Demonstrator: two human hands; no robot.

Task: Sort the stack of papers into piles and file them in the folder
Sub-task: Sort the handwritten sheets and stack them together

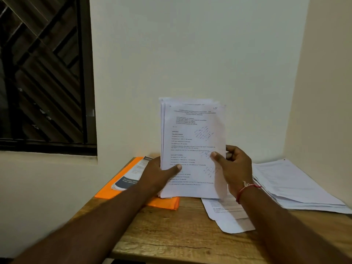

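Both forearms (106, 216) reach over the surface (171, 225); left hand (158, 174) and right hand (234, 166) grip the upright stack of papers (192, 141), orange folder (106, 193) lying lower left, nearer the left hand

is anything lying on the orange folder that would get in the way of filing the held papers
Yes. A printed leaflet lies on top of the orange folder, so it likely needs moving first. The left hand and right hand hold the stack of papers upright over its right end.

Raised together, left hand (158, 174) and right hand (235, 168) both pinch, fingers curled.
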